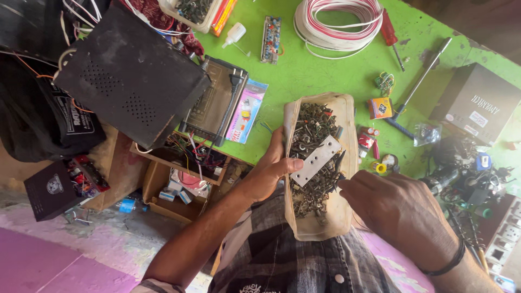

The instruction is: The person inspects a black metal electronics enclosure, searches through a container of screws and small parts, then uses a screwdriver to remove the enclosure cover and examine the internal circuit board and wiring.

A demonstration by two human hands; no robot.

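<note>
My left hand [269, 169] grips the left rim of a beige oblong tray [347, 116] that rests partly on my lap and partly on the green table [320, 73]. The tray is full of dark screws and small metal parts [312, 127]. A white metal strip with holes [316, 160] lies on top of them, under my left thumb. My right hand [399, 209] reaches into the tray from the right, fingers curled among the screws beside the strip; whether it pinches anything is hidden.
A black perforated metal cover [130, 76] lies tilted at the upper left over an open amplifier chassis [214, 103]. A red-and-white wire coil [339, 21], a red screwdriver [391, 35], a circuit board [271, 38], a glue bottle [234, 34] and a grey box [477, 103] lie about.
</note>
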